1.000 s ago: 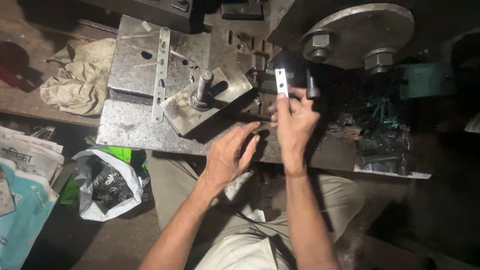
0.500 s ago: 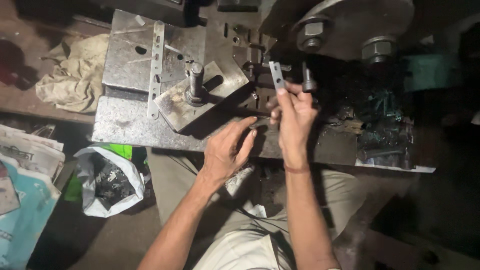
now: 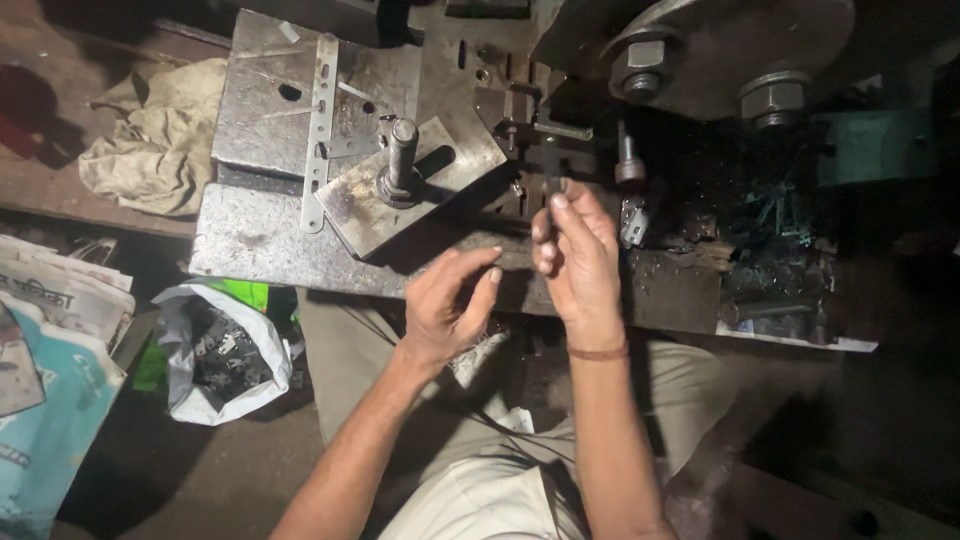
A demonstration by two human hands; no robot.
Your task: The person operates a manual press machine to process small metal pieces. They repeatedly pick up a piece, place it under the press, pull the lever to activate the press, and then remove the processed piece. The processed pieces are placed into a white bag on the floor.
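Right hand (image 3: 578, 250) pinches small flat metal strip (image 3: 553, 168) at its lower end; likely light, stiff, thin-edged. Left hand (image 3: 452, 300) half-open, empty.

We count two hands (image 3: 450, 300), two large hex nuts (image 3: 642, 55), one perforated metal strip (image 3: 319, 130), one rag (image 3: 160, 140), one white bag (image 3: 225, 350).

- White plastic bag (image 3: 225, 350), open, dark small parts inside; on the floor below the bench's left edge.
- Green package (image 3: 240, 293) just behind it.
- Printed papers (image 3: 55, 300), teal sack (image 3: 40, 430), far left.
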